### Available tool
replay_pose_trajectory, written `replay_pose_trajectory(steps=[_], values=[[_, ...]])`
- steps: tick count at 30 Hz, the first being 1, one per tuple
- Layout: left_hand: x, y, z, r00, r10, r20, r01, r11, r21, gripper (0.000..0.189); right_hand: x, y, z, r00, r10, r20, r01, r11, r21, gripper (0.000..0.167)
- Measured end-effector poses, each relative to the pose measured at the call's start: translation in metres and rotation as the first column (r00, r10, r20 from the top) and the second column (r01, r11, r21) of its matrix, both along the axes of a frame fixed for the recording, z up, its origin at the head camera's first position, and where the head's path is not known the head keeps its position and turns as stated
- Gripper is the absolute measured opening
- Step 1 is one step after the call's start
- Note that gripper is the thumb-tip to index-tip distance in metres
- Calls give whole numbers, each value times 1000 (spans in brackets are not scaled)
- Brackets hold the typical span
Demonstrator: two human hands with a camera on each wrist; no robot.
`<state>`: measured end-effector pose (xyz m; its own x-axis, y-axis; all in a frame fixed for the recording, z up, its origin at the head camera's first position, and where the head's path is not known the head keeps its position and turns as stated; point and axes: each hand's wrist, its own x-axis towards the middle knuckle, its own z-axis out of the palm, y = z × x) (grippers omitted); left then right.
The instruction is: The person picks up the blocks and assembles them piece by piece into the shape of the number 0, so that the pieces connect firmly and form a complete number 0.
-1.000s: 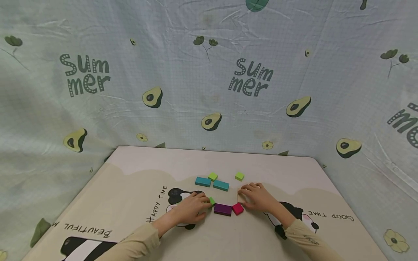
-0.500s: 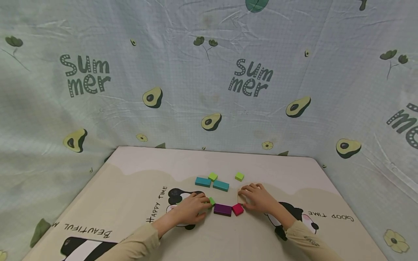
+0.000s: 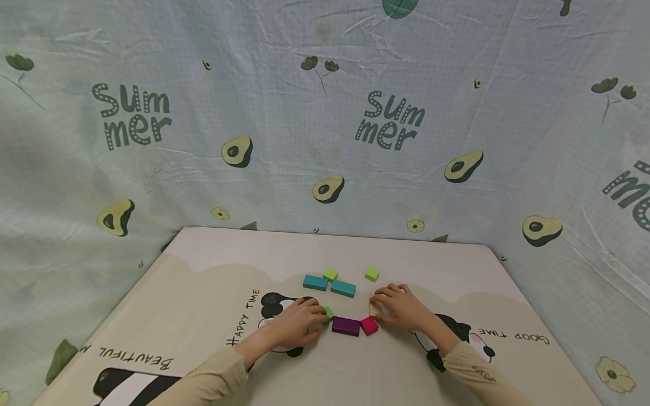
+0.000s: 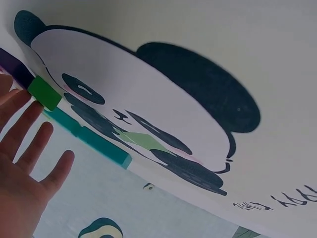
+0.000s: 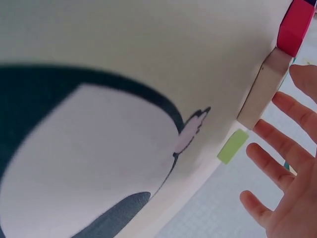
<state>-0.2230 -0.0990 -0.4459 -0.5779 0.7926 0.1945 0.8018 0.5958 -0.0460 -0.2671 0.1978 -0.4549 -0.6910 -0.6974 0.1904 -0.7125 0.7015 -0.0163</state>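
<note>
In the head view a purple block and a red block lie end to end at mid-table. My left hand is beside the purple block's left end, its fingertips touching a green block. At the red block's other side, my right hand has fingers against a plain wooden block. That block is mostly covered in the head view. In both wrist views the fingers are spread and fairly straight, and they lie along one side of the blocks.
Behind the hands lie two teal blocks and a lime block touching or close to them. Another lime block lies apart, further right. The table has printed pandas and lettering; a patterned cloth hangs behind it.
</note>
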Motion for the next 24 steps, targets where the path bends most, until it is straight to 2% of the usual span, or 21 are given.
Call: replay_pose_trajectory(steps=[4, 16, 24], values=[[-2, -1, 0, 1000, -4, 6, 4, 1000, 15, 26, -1, 0, 1, 1000, 5, -6, -5, 1000, -13, 28], [-9, 1, -3, 997, -22, -70, 25, 999, 32, 15, -4, 0, 2, 1000, 16, 6, -16, 1000, -27, 28], [-12, 3, 1, 1000, -5, -10, 5, 999, 48, 18, -7, 1, -1, 999, -5, 51, 6, 1000, -18, 30]])
